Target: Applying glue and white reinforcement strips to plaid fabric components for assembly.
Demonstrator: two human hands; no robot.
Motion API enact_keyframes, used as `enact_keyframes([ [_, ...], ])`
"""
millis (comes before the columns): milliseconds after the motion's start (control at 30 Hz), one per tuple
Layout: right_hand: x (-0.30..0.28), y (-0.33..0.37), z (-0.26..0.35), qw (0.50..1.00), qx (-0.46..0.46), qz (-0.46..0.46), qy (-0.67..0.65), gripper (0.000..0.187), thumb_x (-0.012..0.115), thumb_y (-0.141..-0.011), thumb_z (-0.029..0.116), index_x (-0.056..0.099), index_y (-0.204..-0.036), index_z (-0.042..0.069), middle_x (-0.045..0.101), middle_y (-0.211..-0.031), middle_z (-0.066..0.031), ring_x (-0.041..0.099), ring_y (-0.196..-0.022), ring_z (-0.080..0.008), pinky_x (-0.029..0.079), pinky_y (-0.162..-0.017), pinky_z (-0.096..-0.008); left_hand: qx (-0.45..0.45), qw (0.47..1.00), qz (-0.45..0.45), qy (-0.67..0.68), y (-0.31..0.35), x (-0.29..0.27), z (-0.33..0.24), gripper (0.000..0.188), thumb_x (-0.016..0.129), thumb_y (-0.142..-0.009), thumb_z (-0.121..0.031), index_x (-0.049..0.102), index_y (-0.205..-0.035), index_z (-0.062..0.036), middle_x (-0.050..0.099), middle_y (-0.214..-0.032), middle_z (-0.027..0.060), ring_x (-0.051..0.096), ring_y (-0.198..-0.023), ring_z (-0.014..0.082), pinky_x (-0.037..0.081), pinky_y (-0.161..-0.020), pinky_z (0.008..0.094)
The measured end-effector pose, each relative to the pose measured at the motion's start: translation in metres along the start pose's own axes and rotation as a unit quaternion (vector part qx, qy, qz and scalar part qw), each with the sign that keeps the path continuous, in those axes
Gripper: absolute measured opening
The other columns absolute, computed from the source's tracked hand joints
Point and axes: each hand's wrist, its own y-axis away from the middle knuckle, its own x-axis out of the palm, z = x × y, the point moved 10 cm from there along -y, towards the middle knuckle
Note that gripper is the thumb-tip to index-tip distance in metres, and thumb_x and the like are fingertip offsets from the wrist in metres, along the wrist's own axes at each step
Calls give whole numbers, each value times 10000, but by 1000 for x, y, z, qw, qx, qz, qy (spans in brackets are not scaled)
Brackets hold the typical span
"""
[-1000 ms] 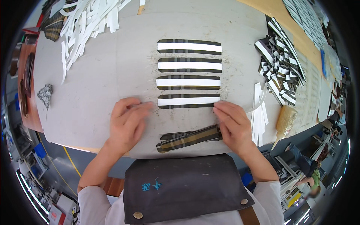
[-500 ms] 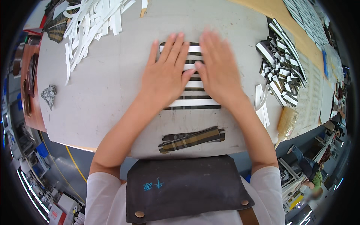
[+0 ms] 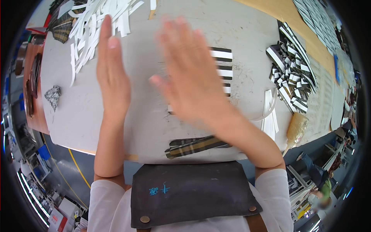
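My right hand [image 3: 193,73], blurred by motion, is stretched flat with its thumb apart, over a row of dark plaid fabric strips with white bands [image 3: 222,55]. It hides most of the row; mainly the right ends show. Whether the palm touches them I cannot tell. My left hand [image 3: 113,77] is held edge-on to the left of the row, fingers straight, holding nothing. Nearer to me lie several folded plaid fabric strips [image 3: 197,147], close to the table's front edge.
A heap of white strips [image 3: 92,33] lies at the far left, beside plaid cloth [image 3: 60,29]. On the right are a pile of short black-and-white pieces [image 3: 291,71], loose white strips [image 3: 269,116] and a yellowish bottle [image 3: 297,127]. A crumpled grey scrap [image 3: 53,96] sits at left.
My left hand has come off the strips and moved left, turning edge-on. My right hand has swept left across the row, uncovering the right ends of the strips.
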Motion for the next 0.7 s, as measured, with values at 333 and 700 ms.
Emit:
enact_keyframes([
  [333, -48, 20, -33, 996, 42, -64, -45, 500, 547, -864, 109, 429, -1340, 14, 350, -1430, -185, 305, -1340, -335, 278, -1072, -417, 50, 996, 41, -56, 26, -19, -4, 425, 357, -980, -176, 405, -1335, 54, 432, -1375, 190, 393, -1287, 278, 287, -1068, 372],
  [700, -41, 136, -75, 986, 104, 40, -124, 386, 605, -623, -136, 666, -974, 14, 586, -947, -113, 567, -855, -285, 480, -711, -330, 361, 835, 413, -36, 153, 115, -70, 211, 612, -679, -98, 589, -871, -13, 581, -1168, 113, 538, -991, 272, 503, -754, 352],
])
